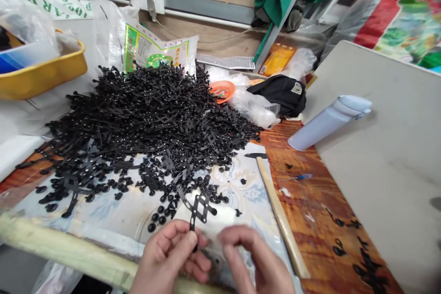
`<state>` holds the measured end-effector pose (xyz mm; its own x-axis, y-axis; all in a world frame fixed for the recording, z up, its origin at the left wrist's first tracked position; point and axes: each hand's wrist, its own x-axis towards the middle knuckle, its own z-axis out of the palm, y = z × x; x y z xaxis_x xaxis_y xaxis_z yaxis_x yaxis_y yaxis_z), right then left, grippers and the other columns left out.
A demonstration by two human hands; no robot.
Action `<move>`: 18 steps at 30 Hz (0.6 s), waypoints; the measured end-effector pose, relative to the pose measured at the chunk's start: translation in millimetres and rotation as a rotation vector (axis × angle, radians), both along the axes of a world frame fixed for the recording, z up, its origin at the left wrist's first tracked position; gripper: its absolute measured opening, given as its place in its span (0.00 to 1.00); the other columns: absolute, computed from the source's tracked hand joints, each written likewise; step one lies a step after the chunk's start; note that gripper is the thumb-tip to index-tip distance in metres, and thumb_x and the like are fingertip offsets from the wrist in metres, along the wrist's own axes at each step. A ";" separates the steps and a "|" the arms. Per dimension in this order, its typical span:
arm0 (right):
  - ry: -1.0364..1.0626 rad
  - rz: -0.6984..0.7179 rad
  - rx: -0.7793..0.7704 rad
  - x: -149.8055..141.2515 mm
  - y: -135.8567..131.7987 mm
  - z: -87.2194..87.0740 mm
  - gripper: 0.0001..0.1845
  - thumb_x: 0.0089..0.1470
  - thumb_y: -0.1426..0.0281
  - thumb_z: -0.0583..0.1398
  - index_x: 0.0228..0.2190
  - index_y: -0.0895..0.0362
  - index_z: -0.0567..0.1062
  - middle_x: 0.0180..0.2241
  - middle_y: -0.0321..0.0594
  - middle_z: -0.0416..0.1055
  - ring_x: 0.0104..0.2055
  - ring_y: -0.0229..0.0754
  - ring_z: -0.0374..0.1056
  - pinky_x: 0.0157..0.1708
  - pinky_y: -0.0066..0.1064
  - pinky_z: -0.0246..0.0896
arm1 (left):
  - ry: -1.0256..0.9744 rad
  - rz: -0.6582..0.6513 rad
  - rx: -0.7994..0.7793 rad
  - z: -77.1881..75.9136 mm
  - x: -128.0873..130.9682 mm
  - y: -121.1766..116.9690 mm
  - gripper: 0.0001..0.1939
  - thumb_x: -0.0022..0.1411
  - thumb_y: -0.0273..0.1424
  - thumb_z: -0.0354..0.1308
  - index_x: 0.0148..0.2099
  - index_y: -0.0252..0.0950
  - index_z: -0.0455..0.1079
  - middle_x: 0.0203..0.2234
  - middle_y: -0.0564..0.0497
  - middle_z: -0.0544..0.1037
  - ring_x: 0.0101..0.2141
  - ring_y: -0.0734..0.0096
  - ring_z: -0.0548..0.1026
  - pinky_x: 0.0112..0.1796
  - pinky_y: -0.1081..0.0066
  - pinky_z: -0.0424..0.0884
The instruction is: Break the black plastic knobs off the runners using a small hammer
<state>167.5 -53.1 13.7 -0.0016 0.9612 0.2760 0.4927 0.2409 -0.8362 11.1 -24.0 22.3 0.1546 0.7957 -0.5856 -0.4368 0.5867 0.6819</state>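
Observation:
My left hand (172,257) is closed, thumb and fingers pinching the lower end of a black folding scissor linkage (198,209). The linkage is partly spread, with crossed flat bars, pale rivets and a round knob on one arm. Just right of it is my right hand (255,257), its thumb and forefinger curved and slightly apart, with nothing visible between them; its fingertips are blurred. Beyond my hands lies a large heap of similar black linkages (155,115). Loose black round caps (158,218) are scattered along the heap's near edge.
A wooden stick (282,220) lies right of my right hand, near a small blue-handled screwdriver (299,177). Farther back stand a pale bottle (327,121) and a black cloth bag (280,94). A yellow basin (41,73) is at left; a grey panel (386,147) borders the right.

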 end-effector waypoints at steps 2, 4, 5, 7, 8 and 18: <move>0.187 -0.037 -0.219 7.0 13.5 5.4 0.11 0.58 0.63 0.60 0.42 0.54 0.69 0.33 0.40 0.73 0.33 0.42 0.71 0.34 0.32 0.69 | 0.024 -0.068 0.025 -0.5 1.7 -2.3 0.20 0.40 0.44 0.74 0.26 0.35 0.73 0.21 0.50 0.81 0.18 0.69 0.76 0.20 0.72 0.72; 0.359 -0.003 -0.429 8.6 26.2 10.0 0.15 0.55 0.56 0.61 0.34 0.55 0.69 0.27 0.36 0.68 0.28 0.39 0.66 0.29 0.29 0.65 | 0.042 -0.133 0.041 -1.5 0.7 -4.9 0.20 0.41 0.45 0.73 0.25 0.36 0.72 0.20 0.50 0.81 0.19 0.69 0.76 0.22 0.72 0.72; 0.394 0.027 -0.488 8.3 30.6 11.4 0.17 0.55 0.54 0.61 0.30 0.55 0.68 0.23 0.33 0.64 0.24 0.36 0.62 0.25 0.27 0.61 | 0.053 -0.163 0.049 -1.8 -0.7 -5.4 0.19 0.42 0.45 0.73 0.25 0.36 0.73 0.20 0.50 0.81 0.21 0.69 0.77 0.24 0.72 0.72; 0.418 0.062 -0.545 7.7 34.4 12.2 0.21 0.53 0.51 0.61 0.25 0.55 0.66 0.19 0.28 0.58 0.20 0.33 0.55 0.20 0.24 0.54 | 0.065 -0.188 0.070 -1.6 -5.3 -3.6 0.17 0.43 0.43 0.73 0.30 0.38 0.76 0.24 0.50 0.82 0.27 0.67 0.78 0.31 0.71 0.72; 0.446 0.090 -0.576 8.3 33.6 11.8 0.23 0.51 0.49 0.62 0.24 0.55 0.65 0.18 0.28 0.57 0.19 0.32 0.53 0.19 0.24 0.51 | 0.065 -0.188 0.080 -0.9 -8.3 -1.0 0.18 0.43 0.43 0.73 0.35 0.39 0.78 0.28 0.48 0.84 0.31 0.65 0.79 0.35 0.70 0.72; 0.007 0.311 -0.590 17.3 17.2 26.1 0.05 0.49 0.71 0.63 0.31 0.52 0.78 0.26 0.34 0.69 0.27 0.38 0.66 0.27 0.26 0.59 | 0.526 -0.392 0.330 16.1 -37.0 9.8 0.13 0.43 0.37 0.70 0.35 0.44 0.80 0.29 0.51 0.82 0.33 0.55 0.77 0.36 0.68 0.71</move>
<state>184.7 -35.9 39.7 -0.3035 0.9059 -0.2953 0.4686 -0.1279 -0.8741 -25.9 -14.2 38.4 0.2289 0.8873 -0.4003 0.1967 0.3606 0.9117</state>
